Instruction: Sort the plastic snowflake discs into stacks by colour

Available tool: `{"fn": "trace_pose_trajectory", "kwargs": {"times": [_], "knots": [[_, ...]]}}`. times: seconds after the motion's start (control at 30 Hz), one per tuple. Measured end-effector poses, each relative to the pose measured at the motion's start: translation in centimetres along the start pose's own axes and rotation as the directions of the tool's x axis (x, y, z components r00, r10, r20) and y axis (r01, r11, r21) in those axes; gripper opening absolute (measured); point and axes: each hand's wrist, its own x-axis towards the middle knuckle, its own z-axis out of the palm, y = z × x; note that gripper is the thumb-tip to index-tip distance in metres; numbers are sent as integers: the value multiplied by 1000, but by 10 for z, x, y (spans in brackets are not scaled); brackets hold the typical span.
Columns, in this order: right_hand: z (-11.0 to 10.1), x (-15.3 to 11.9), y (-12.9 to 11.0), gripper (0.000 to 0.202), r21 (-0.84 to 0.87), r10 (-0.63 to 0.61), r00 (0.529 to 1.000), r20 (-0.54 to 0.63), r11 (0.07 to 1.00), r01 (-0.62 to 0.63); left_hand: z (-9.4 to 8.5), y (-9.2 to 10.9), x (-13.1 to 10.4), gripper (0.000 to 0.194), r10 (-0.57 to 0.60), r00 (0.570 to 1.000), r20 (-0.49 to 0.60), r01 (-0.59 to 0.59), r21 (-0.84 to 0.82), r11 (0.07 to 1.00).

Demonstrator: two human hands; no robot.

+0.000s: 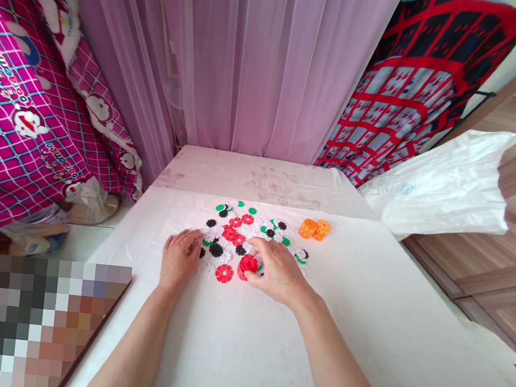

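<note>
A spread of notched plastic snowflake discs in white, green, black and red lies on the table. My right hand [279,272] grips a small stack of red discs [246,266] between thumb and fingers, at the near side of the spread. Just left of that stack, a single red disc [224,273] lies flat. Farther in, several more red discs [233,234] sit among white ones. My left hand [180,260] rests at the left edge of the spread, its fingers stretched over the discs beside a black disc [216,250].
Two stacks of orange discs [308,229] stand right of the spread. A white cloth covers the table [243,350]. A white plastic bag [446,181] hangs at the right edge. Behind is a purple curtain [261,66]; a pixelated patch [49,325] covers the lower left.
</note>
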Motion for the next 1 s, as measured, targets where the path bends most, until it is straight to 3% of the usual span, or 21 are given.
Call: {"fn": "trace_pose_trajectory", "kwargs": {"times": [0.5,0.73,1.0], "knots": [[-5,-2,-1,56,-84,20,999,24,996,-18,0,1,0,31,-26,1000,11,26,-11,1000],[-2,-2,-1,39,-84,-69,997,22,994,71,0,0,0,31,-6,1000,4,6,-7,1000],[-2,-2,3,38,-76,-102,995,8,992,102,-1,1,0,30,-23,1000,7,23,-11,1000]]}}
